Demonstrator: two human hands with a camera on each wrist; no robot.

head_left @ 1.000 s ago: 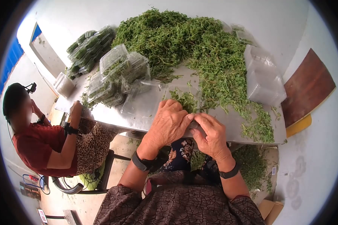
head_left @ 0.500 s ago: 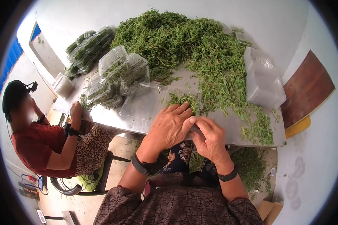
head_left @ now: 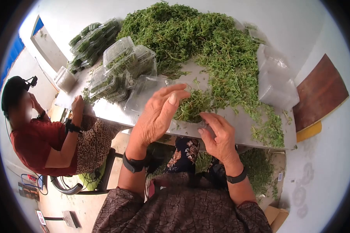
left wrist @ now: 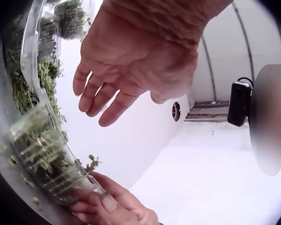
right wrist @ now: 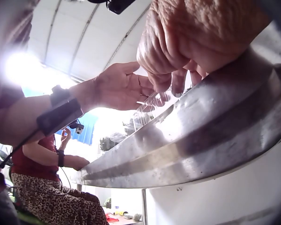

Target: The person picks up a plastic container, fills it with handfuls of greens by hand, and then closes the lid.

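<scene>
A clear plastic clamshell box [left wrist: 47, 152] filled with leafy green sprigs [head_left: 194, 105] stands at the table's near edge. My right hand [head_left: 220, 139] grips the near rim of this box, thumb on one side and fingers on the other, as the left wrist view shows. My left hand [head_left: 156, 112] is raised over the left part of the box, fingers extended and holding nothing. Its palm and spread fingers show plainly in the left wrist view. The box's lid [head_left: 144, 91] lies folded out to the left, partly behind my left hand.
A big heap of greens [head_left: 175, 35] covers the back of the metal table [head_left: 245, 132]. Filled clamshells [head_left: 118, 70] are piled at left, more [head_left: 93, 42] behind them. Nested clear boxes [head_left: 276, 81] stand at right. Another person [head_left: 46, 143] sits at the left.
My left hand has lifted off the near edge of the box and moved up and left, its fingers now extended. The right hand stays at the near rim.
</scene>
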